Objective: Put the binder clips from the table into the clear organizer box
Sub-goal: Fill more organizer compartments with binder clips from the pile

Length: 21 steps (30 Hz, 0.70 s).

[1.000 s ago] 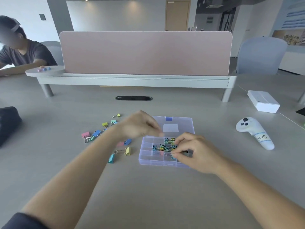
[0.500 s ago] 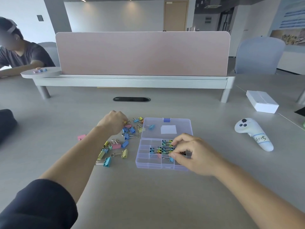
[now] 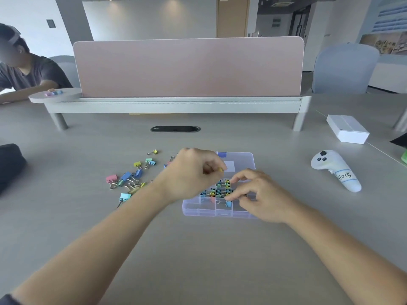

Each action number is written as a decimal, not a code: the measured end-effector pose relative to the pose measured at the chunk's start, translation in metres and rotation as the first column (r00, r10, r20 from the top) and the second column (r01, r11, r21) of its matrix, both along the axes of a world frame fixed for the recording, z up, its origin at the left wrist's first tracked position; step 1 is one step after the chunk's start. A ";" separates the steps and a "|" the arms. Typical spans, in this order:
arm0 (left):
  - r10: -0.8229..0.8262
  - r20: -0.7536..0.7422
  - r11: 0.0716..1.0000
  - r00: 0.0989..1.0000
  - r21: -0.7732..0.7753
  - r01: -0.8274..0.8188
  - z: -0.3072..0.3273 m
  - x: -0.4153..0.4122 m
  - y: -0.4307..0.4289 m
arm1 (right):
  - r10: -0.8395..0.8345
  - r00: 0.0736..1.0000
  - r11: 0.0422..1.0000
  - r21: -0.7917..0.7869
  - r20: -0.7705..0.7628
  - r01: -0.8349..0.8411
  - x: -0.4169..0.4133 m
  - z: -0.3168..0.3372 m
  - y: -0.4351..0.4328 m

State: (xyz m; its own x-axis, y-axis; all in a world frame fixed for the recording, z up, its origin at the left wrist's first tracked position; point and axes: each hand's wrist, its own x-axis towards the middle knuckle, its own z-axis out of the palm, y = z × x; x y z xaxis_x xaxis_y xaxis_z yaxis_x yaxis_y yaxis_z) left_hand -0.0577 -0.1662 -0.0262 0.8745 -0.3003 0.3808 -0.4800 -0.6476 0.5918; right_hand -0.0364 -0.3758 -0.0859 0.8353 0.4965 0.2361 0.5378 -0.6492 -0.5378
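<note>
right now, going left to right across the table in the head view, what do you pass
dark bag → loose binder clips → left hand pinching a yellow clip → right hand → white controller

- 2 forearms, both bare from the elbow end down to the wrist
- left hand (image 3: pixel 189 172) and right hand (image 3: pixel 262 194), both bare
- dark sleeve (image 3: pixel 5 300), only its rounded edge showing on the left arm at the bottom corner; navy or black, hard to tell
</note>
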 end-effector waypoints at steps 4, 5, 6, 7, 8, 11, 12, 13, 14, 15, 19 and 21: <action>-0.028 -0.123 1.000 0.992 -0.012 0.027 -0.021 -0.005 -0.004 | 0.004 1.000 1.000 0.021 -0.025 -0.003 0.002 -0.001 0.001; -0.030 -0.149 1.000 0.988 -0.005 0.029 -0.025 -0.003 -0.003 | 0.002 1.000 1.000 0.026 -0.029 -0.001 0.003 -0.002 0.001; -0.038 -0.163 0.999 0.986 0.007 0.040 -0.028 -0.002 -0.002 | -0.002 0.999 1.000 0.027 -0.034 0.003 0.003 -0.002 0.000; -0.046 -0.168 0.999 0.985 0.021 0.050 -0.029 -0.001 -0.001 | -0.003 0.999 1.000 0.024 -0.038 0.004 0.004 -0.003 0.000; -0.049 -0.167 0.998 0.985 0.040 0.057 -0.030 -0.001 0.000 | 0.002 0.999 1.000 0.022 -0.039 -0.001 0.005 -0.004 -0.001; -0.050 -0.132 0.994 0.990 0.094 0.062 -0.028 -0.003 -0.001 | 0.000 0.999 1.000 0.017 -0.038 0.001 0.007 -0.005 -0.001; -0.048 -0.125 0.992 0.991 0.108 0.061 -0.028 -0.004 -0.002 | -0.004 0.999 1.000 0.018 -0.038 0.005 0.007 -0.005 -0.001; -0.044 -0.119 0.990 0.992 0.129 0.059 -0.028 -0.006 -0.003 | -0.007 0.999 1.000 0.019 -0.037 0.008 0.007 -0.006 -0.001; -0.036 -0.108 0.985 0.994 0.162 0.053 -0.028 -0.007 -0.005 | -0.006 0.999 1.000 0.014 -0.036 0.006 0.008 -0.006 -0.001; -0.023 -0.091 0.977 0.996 0.207 0.042 -0.029 -0.008 -0.006 | -0.002 0.999 1.000 0.008 -0.033 0.002 0.008 -0.006 -0.001; 0.022 0.000 0.924 1.000 0.383 -0.020 -0.032 -0.010 -0.012 | 0.007 1.000 1.000 -0.018 -0.031 -0.008 0.007 -0.003 -0.002; 0.039 0.016 0.898 0.999 0.438 -0.042 -0.031 -0.011 -0.016 | 0.004 1.000 1.000 -0.025 -0.029 -0.005 0.007 -0.002 -0.001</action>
State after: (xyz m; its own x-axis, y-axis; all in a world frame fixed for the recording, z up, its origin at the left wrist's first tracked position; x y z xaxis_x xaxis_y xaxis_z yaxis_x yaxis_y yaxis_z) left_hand -0.0688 -0.1822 -0.0573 0.8874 -0.4025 0.2248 -0.4507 -0.8598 0.2401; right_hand -0.0297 -0.3767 -0.0883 0.8395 0.5054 0.1994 0.5250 -0.6603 -0.5369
